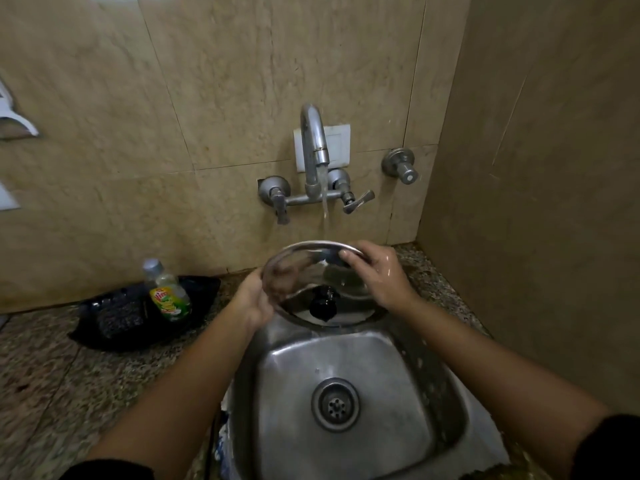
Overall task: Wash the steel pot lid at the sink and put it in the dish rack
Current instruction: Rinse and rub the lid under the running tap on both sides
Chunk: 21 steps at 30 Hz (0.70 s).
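Note:
The round steel pot lid point(301, 271) with a black knob point(322, 304) is held tilted over the back of the steel sink point(346, 358), its knob side facing me. My left hand point(251, 301) grips its left rim. My right hand point(375, 273) holds the top right rim, fingers curled over the edge. Water runs from the wall tap point(313, 147) down onto the lid's upper edge. No dish rack is in view.
A dish soap bottle point(166, 289) stands on a black tray point(138, 310) holding a dark scrubber point(119, 315), left of the sink on the speckled counter point(52, 375). Tiled walls close in behind and on the right. The drain point(335, 404) sits mid-basin.

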### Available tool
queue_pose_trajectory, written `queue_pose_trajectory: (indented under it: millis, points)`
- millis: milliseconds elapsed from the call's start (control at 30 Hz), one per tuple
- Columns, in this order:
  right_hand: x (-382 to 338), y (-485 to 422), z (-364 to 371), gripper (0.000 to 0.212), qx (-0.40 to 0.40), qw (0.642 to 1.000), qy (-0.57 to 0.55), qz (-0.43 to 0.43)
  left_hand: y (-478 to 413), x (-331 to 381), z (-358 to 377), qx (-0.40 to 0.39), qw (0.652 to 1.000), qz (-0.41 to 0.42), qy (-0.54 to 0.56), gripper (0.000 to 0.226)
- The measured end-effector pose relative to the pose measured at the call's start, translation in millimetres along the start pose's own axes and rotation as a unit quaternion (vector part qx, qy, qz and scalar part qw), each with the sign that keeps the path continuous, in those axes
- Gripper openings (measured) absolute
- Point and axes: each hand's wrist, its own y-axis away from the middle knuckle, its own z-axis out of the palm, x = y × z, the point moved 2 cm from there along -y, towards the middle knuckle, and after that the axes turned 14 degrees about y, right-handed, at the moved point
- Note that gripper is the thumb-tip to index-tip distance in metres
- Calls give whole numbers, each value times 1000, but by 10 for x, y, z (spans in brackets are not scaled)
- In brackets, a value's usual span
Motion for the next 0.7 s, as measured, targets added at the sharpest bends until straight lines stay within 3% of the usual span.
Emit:
queue_pose_trajectory:
  millis: [100,233,300,367,433,567,633,700]
  points:
    - [76,-179,16,14,3,992,-87,86,45,-59,26,-25,998,26,-42,58]
    - [295,-306,63,19,16,974,-128,188,62,-64,21,-30,983,141,-116,27]
    - [307,-347,104,27,21,980,-60,188,74,-64,43,-7,972,194,-135,25]
    - [237,-385,147,27,22,982,118,145,87,-72,81,15,963,228,-144,29]
    - [58,-436,238,32,-1,961,274,43,135,-89,161,13,957,247,-152,31]
    - [-267,-501,499,46,-113,891,366,-245,225,-149,298,-26,933,298,-201,29]
    - [-187,-540,478,44,-101,886,361,-271,263,-151,297,-22,928,314,-197,27]
    - [-47,-565,393,31,-55,919,330,-207,288,-142,263,-11,929,319,-187,25]
